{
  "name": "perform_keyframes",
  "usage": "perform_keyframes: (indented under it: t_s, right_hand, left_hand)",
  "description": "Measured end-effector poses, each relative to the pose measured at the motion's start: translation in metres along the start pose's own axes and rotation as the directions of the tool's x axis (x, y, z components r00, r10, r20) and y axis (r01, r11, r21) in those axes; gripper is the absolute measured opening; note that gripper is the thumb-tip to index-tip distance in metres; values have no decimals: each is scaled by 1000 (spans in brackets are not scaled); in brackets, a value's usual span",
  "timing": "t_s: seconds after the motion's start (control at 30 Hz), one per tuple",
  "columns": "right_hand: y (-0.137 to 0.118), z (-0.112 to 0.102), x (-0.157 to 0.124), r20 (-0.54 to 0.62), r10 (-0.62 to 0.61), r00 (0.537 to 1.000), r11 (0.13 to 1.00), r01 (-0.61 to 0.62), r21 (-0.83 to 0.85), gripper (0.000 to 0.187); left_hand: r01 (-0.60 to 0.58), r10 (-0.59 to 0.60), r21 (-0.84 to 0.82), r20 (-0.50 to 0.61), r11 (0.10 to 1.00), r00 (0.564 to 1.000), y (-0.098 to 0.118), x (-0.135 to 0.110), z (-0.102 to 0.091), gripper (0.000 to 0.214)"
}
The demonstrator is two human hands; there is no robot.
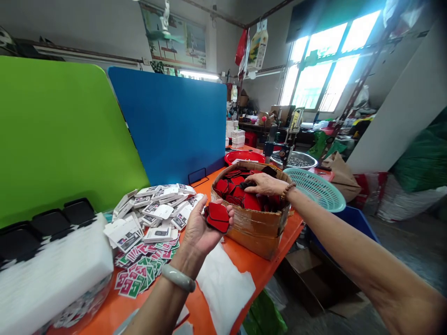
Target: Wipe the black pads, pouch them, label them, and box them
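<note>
In my left hand (pixel 202 228) lies a small stack of flat red pads (pixel 218 217) with black edges and rounded corners, the fingers curled around it. My right hand (pixel 263 184) reaches into a worn cardboard box (pixel 254 228) beside it. The box is filled with loose red and black pads (pixel 233 184). The right fingers are bent down among the pads, against a dark piece; what exactly they grip is partly hidden.
Left on the orange table (pixel 260 274) are piled white printed boxes (pixel 164 209), pink and green cards (pixel 139 274) and white foam (pixel 56 274) with black trays (pixel 52 221). A blue divider (pixel 174 125) stands behind. A turquoise basket (pixel 314 188) and red basin (pixel 244 157) are near the cardboard box.
</note>
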State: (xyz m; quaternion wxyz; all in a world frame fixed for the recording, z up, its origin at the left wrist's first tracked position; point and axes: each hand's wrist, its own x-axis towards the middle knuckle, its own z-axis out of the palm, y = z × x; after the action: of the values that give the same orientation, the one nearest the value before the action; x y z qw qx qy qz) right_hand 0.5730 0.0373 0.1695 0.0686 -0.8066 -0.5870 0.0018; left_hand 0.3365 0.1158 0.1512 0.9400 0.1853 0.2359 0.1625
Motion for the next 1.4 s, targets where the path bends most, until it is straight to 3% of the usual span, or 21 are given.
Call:
perform_keyframes:
  t_s: [0.17,0.33,0.4,0.47,0.53,0.6,0.67,0.77,0.93,1.03,1.13,1.2,1.3,1.4]
  right_hand:
    - [2,5,3,-119,-43,992,998,36,-57,23]
    - [3,3,3,-316,49,947,996,-70,-56,30]
    - [-6,-6,-5,-406,81,910,997,-65,52,29]
    - [-25,-15,-19,-418,81,905,967,31,254,26]
    - [-54,-16,-38,-329,20,944,859,152,489,24]
    - [-89,-5,-58,-205,-70,976,685,197,701,23]
    - [-123,19,-77,-47,-166,985,499,125,857,24]
    - [-168,68,-98,116,-238,964,350,-26,936,28]
    - [-230,149,-122,258,-317,913,228,-191,955,32]
    - [-265,178,-137,248,-330,911,278,-157,948,31]
    - [-292,192,-150,233,-342,910,316,-122,941,29]
    - [-304,198,-157,270,-337,902,301,-169,939,29]
    - [-316,205,-166,331,-288,899,207,-279,938,37]
    - [-324,210,-174,396,-286,873,75,-392,917,35]
  left_hand:
    - [0,-5,-90,-50,996,999,-5,1,-16,18]
    - [18,-26,-116,-66,993,997,-7,-9,-25,18]
    - [5,-10,-98,-51,995,999,-7,-15,-30,17]
    - [-19,17,-80,-30,997,999,-10,-23,-37,15]
    - [-44,41,-66,-35,997,999,-16,-33,-49,13]
    - [-78,72,-74,-82,994,994,-26,-45,-64,12]
    - [-104,89,-105,-141,989,986,-38,-59,-83,13]
    - [-134,98,-168,-207,977,973,-55,-87,-118,21]
    - [-171,114,-124,-372,977,921,-75,-149,-177,31]
    - [-190,135,-91,-419,978,898,-83,-184,-204,27]
    - [-251,205,-50,-433,967,878,-89,-210,-219,23]
    - [-305,269,-6,-452,952,850,-91,-222,-224,25]
    - [-360,354,84,-480,929,803,-93,-234,-228,30]
    - [-363,375,124,-485,924,790,-98,-242,-232,39]
